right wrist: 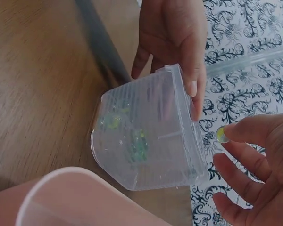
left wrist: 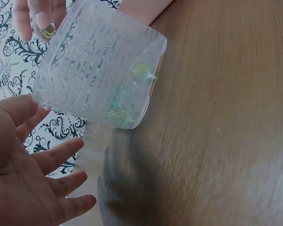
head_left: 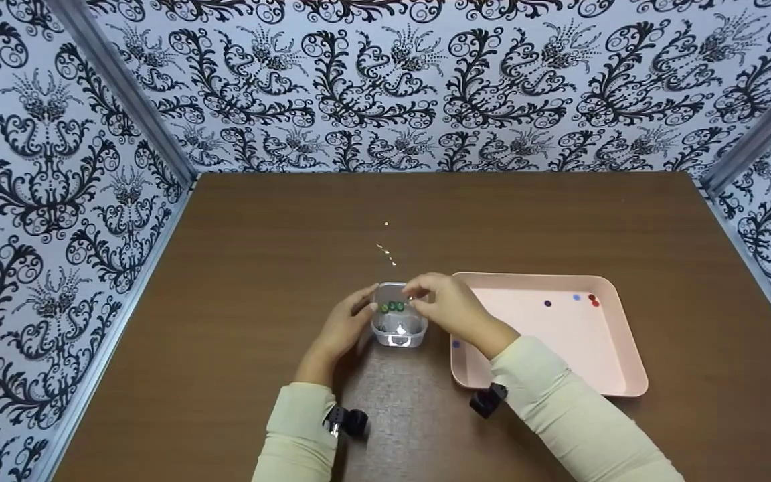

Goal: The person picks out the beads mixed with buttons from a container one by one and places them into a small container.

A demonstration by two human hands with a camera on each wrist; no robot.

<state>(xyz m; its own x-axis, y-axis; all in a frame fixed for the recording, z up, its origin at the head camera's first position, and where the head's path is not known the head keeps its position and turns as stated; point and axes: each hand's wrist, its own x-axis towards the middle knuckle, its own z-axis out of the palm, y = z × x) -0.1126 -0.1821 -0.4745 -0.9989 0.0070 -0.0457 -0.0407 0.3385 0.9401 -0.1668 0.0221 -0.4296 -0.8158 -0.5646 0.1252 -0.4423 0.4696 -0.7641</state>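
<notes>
A clear plastic container [head_left: 399,338] stands on the table with several green and yellowish marbles [head_left: 392,306] at its bottom. My left hand [head_left: 342,328] pinches the container's rim at its left side, the other fingers spread apart from the wall. Over the right side of the opening, my right hand [head_left: 452,304] holds a clear marble with a yellow swirl [right wrist: 221,134] between thumb and forefinger. In the left wrist view that marble [left wrist: 47,32] shows just beyond the rim. The ribbed wall blurs the marbles inside.
To the right lies a pink tray [head_left: 559,355] holding several small pieces: a dark one [head_left: 547,303], blue ones [head_left: 576,297] and red ones [head_left: 595,303]. Bright light spots [head_left: 385,252] show on the brown table [head_left: 258,268] behind the container. Patterned walls [head_left: 392,87] enclose the table.
</notes>
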